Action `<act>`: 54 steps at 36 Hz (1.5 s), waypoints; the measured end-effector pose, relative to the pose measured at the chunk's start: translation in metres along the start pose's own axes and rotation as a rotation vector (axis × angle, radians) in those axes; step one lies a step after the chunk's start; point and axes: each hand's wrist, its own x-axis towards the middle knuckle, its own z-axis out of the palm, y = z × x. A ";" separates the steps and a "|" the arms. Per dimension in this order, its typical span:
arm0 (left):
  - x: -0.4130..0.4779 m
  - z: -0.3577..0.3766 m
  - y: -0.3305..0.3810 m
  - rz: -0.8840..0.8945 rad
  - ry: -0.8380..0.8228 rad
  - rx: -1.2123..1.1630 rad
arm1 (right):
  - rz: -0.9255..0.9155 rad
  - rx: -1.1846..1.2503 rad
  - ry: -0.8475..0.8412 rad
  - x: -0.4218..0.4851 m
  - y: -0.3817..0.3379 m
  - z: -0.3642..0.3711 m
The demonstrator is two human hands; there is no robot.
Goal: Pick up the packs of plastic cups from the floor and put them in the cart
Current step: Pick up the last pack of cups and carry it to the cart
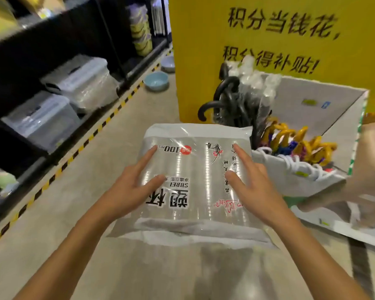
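Clear plastic film wraps the flat pack of stacked transparent cups (195, 169), printed with bold black characters, a red "100" badge and a small ink-style sprig, all upside down from the wearer's side. White sealed margins run along its near and far ends. The pack sits at the middle of the view, apparently lifted off the beige concrete floor (74, 213), since a soft shadow lies under it toward 6 o'clock. The left hand (128, 187) holds its 9 o'clock edge and the right hand (256, 187) its 3 o'clock edge. Each has a forefinger and thumb laid on the top face, and the other fingers are hidden, probably tucked beneath. The step in hand looks like the carry, with the pick-up done and the placing not yet made. No cart can be made out for certain; a white cardboard box (312, 98) of black-handled umbrellas (225, 98) and yellow hooks stands at 2 o'clock, before a yellow board (204, 50). The next move likely calls for turning toward the cart, keeping the slippery, floppy pack level and supported from below.
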 end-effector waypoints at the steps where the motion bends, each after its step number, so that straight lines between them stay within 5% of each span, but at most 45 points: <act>1: -0.007 -0.009 0.027 0.028 -0.001 0.002 | -0.021 -0.007 0.019 -0.008 -0.014 -0.023; 9: -0.043 -0.041 0.191 0.228 -0.069 0.055 | -0.032 -0.065 0.229 -0.069 -0.085 -0.168; 17: -0.042 -0.026 0.278 0.419 -0.232 0.142 | 0.095 -0.083 0.437 -0.152 -0.108 -0.246; 39: -0.161 0.172 0.406 0.894 -0.918 0.241 | 0.653 0.022 1.008 -0.471 -0.068 -0.262; 54: -0.352 0.350 0.492 1.151 -1.131 0.352 | 0.871 0.006 1.216 -0.713 -0.024 -0.282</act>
